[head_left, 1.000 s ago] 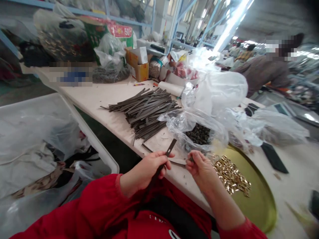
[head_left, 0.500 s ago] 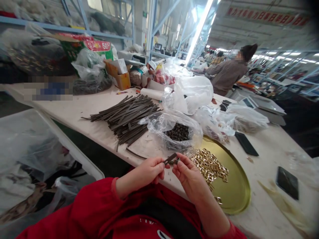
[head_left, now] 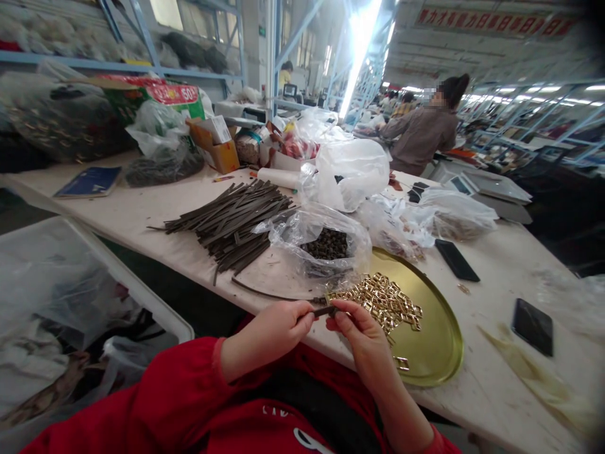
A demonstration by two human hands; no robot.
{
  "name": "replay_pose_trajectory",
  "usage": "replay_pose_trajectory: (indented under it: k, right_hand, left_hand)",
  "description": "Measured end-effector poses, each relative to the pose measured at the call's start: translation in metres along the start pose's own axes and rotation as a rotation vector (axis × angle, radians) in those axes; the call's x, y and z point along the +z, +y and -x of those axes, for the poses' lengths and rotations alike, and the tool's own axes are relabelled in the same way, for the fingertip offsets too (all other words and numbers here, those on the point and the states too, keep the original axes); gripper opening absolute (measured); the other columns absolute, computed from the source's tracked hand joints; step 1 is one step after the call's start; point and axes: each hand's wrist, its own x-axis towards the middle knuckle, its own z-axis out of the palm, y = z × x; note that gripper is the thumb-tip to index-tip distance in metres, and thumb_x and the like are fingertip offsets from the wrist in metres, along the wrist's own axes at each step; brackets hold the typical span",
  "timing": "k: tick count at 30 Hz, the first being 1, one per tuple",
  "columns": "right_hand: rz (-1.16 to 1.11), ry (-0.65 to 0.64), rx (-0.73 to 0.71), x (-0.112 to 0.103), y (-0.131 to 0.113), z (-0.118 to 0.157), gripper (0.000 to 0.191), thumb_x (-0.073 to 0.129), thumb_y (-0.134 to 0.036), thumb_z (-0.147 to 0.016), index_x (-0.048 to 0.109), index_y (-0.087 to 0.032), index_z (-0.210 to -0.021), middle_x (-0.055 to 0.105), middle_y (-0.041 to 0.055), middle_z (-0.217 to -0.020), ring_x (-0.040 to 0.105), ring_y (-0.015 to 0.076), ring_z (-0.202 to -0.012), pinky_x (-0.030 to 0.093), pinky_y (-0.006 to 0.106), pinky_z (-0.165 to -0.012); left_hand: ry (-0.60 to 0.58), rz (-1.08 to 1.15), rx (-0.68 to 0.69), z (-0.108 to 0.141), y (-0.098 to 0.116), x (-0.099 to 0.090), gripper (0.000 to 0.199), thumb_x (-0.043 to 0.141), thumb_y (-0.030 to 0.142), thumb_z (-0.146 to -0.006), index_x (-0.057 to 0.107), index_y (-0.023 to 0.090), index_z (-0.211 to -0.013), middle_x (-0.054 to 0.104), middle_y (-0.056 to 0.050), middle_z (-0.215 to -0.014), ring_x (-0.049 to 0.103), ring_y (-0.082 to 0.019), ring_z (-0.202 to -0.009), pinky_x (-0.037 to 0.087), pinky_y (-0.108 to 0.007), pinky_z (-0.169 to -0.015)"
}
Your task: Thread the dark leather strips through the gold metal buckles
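Between my two hands, just over the table's near edge, is a short dark brown strap [head_left: 324, 311]. My left hand [head_left: 282, 325] pinches one end of it. Thumb and fingers of my right hand [head_left: 355, 325] close on the other end, covering it. Beyond the hands, a long thin strip [head_left: 265, 291] lies curved on the table. Gold metal buckles [head_left: 385, 299] are heaped on a round gold tray [head_left: 442, 337] beside my right hand. Behind them sits an open clear plastic bag [head_left: 288, 243] of small dark brown pieces [head_left: 329, 244].
A pile of dark strips [head_left: 231, 217] lies left of the bag. Two black phones [head_left: 456, 260] rest on the right. A blue booklet [head_left: 89, 181], a cardboard box [head_left: 222, 154] and plastic bags line the back. At lower left stands a white bin [head_left: 127, 284]. A person [head_left: 423, 135] works beyond the table.
My right fingers have closed over the strap's far end, and the strap now lies flatter between my hands. The whole view has shifted slightly, so the table appears further left.
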Motion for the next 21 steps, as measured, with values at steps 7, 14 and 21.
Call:
replay_pose_trajectory:
  k: [7, 14, 21]
  right_hand:
    - [-0.129, -0.006, 0.123, 0.003, 0.010, 0.004, 0.030, 0.068, -0.036, -0.071, 0.064, -0.020, -0.095, 0.066, 0.0001, -0.076, 0.060, 0.0122, -0.065, 0.049, 0.028, -0.067]
    - [-0.232, -0.032, 0.184, 0.011, 0.018, 0.008, 0.027, 0.071, -0.033, -0.069, 0.066, -0.019, -0.091, 0.065, -0.0018, -0.070, 0.058, 0.0091, -0.062, 0.048, 0.022, -0.064]
    - [-0.420, -0.001, 0.335, 0.023, 0.010, 0.007, 0.029, 0.079, -0.029, -0.058, 0.068, -0.020, -0.083, 0.068, -0.0019, -0.073, 0.060, 0.0076, -0.061, 0.050, 0.021, -0.064]
  left_hand:
    - [-0.035, -0.068, 0.053, 0.004, 0.000, 0.001, 0.029, 0.035, 0.026, -0.088, 0.062, 0.017, -0.083, 0.061, 0.000, -0.070, 0.052, -0.012, -0.063, 0.032, -0.020, -0.057]
    - [-0.070, -0.060, 0.084, 0.006, -0.006, 0.000, 0.029, 0.036, 0.021, -0.086, 0.063, 0.016, -0.077, 0.062, 0.001, -0.069, 0.048, -0.011, -0.059, 0.028, -0.021, -0.054]
    - [-0.031, -0.020, 0.096, 0.004, -0.012, 0.004, 0.029, 0.035, 0.023, -0.087, 0.062, 0.017, -0.077, 0.061, 0.001, -0.067, 0.050, -0.011, -0.060, 0.028, -0.021, -0.053]
